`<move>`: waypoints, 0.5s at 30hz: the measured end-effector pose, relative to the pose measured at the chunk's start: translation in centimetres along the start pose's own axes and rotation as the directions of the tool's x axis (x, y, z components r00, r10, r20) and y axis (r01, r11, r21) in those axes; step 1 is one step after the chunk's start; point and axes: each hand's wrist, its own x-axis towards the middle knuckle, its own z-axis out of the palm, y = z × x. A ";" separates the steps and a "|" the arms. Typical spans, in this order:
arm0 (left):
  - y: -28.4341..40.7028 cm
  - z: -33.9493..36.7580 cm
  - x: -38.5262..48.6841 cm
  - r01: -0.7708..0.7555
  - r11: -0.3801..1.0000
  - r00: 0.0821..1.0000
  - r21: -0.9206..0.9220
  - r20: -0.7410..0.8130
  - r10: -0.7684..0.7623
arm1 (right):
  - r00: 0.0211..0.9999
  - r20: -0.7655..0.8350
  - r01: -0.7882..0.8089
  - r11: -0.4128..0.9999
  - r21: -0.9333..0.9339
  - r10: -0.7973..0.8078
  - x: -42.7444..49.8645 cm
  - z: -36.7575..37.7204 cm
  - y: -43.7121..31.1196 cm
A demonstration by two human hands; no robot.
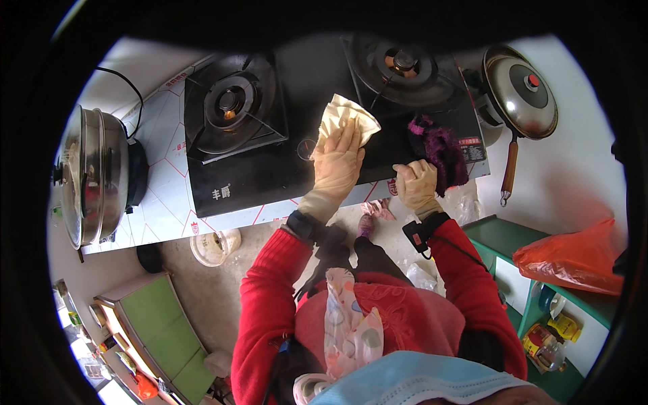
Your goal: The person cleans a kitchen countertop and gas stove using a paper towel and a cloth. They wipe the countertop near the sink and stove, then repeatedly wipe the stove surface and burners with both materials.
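Note:
My left hand [338, 164], in a thin cream glove, presses a folded cream cloth [348, 111] onto the black top of a two-burner gas stove [273, 177]. The cloth lies between the two burners, and its far edge fans out beyond my fingers. A round control mark [306, 150] shows just left of that hand. My right hand [417, 183], gloved alike, rests with curled fingers at the stove's front edge. Right beside it a fluffy purple cloth [445, 152] drapes over the edge. Whether those fingers grip any of it is hidden.
Left of the stove stands a steel steamer pot [98, 177]. A lidded wok [526, 96] hangs on the right wall. Below are a white bucket [215, 247], a green cabinet [157, 324] and green shelves [506, 253] with a red plastic bag [572, 258].

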 end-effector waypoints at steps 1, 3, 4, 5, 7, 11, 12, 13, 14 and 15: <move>0.0 0.4 -0.6 -0.024 1.000 0.999 0.003 -0.039 0.024 | 1.000 -0.014 -0.004 1.000 0.006 0.005 0.0 0.0 -0.1; -0.3 1.0 -2.3 -0.084 0.994 0.995 0.075 -0.054 0.089 | 1.000 -0.017 0.010 1.000 -0.002 -0.010 0.0 -0.1 -0.1; -0.6 1.1 -3.4 -0.113 0.993 0.992 0.034 -0.058 0.114 | 1.000 -0.008 0.006 1.000 -0.012 -0.006 0.0 -0.1 -0.1; -0.9 1.1 -4.5 -0.140 0.990 0.987 -0.012 -0.083 0.138 | 1.000 -0.015 -0.004 1.000 0.016 0.004 0.1 -0.1 -0.1; -2.4 -0.4 -7.2 -0.147 0.986 0.989 -0.079 -0.042 0.144 | 0.999 -0.031 0.014 0.998 0.060 -0.012 0.1 -0.1 -0.1; -6.0 -5.1 -10.2 0.261 0.943 0.916 0.209 0.254 -0.310 | 1.000 -0.022 -0.003 1.000 0.019 0.003 0.2 -0.1 -0.1; -6.3 -5.3 -10.1 0.245 0.956 0.944 0.162 0.183 -0.273 | 1.000 -0.028 0.012 1.000 0.009 -0.011 0.2 -0.1 0.0; -6.5 -5.5 -9.9 0.317 0.934 0.921 0.164 0.180 -0.345 | 1.000 -0.012 -0.009 1.000 0.013 0.009 0.2 -0.1 -0.1; -6.1 -5.1 -9.7 0.350 0.936 0.932 0.032 0.092 -0.352 | 1.000 -0.008 -0.012 1.000 0.013 0.012 0.2 -0.1 -0.1; -5.7 -4.4 -9.2 0.357 0.934 0.924 0.027 0.136 -0.357 | 1.000 -0.004 -0.001 1.000 0.008 0.001 0.2 -0.1 -0.1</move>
